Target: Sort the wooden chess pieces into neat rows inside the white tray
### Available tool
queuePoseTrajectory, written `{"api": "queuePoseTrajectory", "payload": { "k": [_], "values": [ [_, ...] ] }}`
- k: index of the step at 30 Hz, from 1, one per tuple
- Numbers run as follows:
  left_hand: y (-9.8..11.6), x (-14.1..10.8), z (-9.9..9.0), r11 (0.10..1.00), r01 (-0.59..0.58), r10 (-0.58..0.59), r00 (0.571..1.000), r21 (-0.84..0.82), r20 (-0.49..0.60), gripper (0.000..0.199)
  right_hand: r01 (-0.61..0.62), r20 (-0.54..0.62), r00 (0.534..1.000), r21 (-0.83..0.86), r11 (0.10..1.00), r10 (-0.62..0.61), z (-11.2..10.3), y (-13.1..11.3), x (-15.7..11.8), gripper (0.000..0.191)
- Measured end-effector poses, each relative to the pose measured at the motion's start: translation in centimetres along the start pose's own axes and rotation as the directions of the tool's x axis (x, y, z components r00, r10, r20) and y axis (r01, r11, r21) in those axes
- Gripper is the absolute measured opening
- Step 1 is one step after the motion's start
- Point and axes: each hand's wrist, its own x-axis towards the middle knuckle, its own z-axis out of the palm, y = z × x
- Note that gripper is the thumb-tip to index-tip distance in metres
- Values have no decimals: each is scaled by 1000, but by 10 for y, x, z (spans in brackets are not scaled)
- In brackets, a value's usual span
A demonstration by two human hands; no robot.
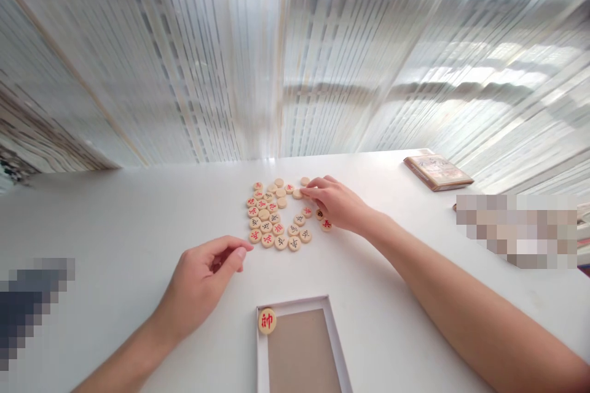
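Progress, judged from layout alone: partial. On the white bench (115, 221), the small round pale-wood discs with red or black characters (278, 229) lie in one group past the hands. Left and near parts of the group: discs packed close, many edge to edge. Far and right parts: looser, with a bare patch of bench inside. Most discs are character-side up; several show plain faces, mainly at the far side. Left as is: the looser side looks unsettled.

One pale disc with a red character (267, 321) is apart from the group, at the far-left corner of the shallow white-walled, tan-floored rectangular tray (302, 350); flat or propped on the wall, cannot tell. The tray's near end is out of frame.

Right hand (334, 199): fingers bent, tips at a plain-faced pale disc (297, 194) on the group's far-right side. Pinching or only touching: cannot tell. Two discs lie just beside the palm.

Left hand (203, 282): fingers loosely curled, thumb close to forefinger, no disc seen between; whether the tips meet, cannot tell. Forefinger tip just beside the group's near-left corner.
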Motion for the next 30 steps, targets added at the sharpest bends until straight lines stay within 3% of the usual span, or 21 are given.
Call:
{"api": "queuePoseTrajectory", "payload": {
  "k": [4, 7, 11, 14, 23, 30],
  "values": [
    [35, 18, -1, 999, -44, 41, 996, 25, 85, 36, 20, 69, 997, -68, 998, -15, -8, -2, -1, 22],
    [55, 50, 7, 965, -184, 181, 983, 187, 31, 30, 20, 105, 994, -108, 994, -8, -12, -7, -2, 25],
    [60, 99, 26, 891, -261, 270, 962, 372, 27, 26, 7, 129, 992, -116, 993, 9, -17, -12, -4, 26],
    [53, 118, 39, 852, -294, 295, 953, 433, 68, 22, -31, 132, 990, -75, 997, 40, -23, -11, -5, 16],
    [44, 118, 55, 769, -350, 350, 931, 535, 106, 15, -168, 207, 966, 32, 985, 158, -39, -17, -5, 15],
    [48, 116, 58, 737, -417, 416, 900, 532, 130, 31, -173, 192, 967, 22, 985, 166, -35, -22, -5, 12]
  ]
}}
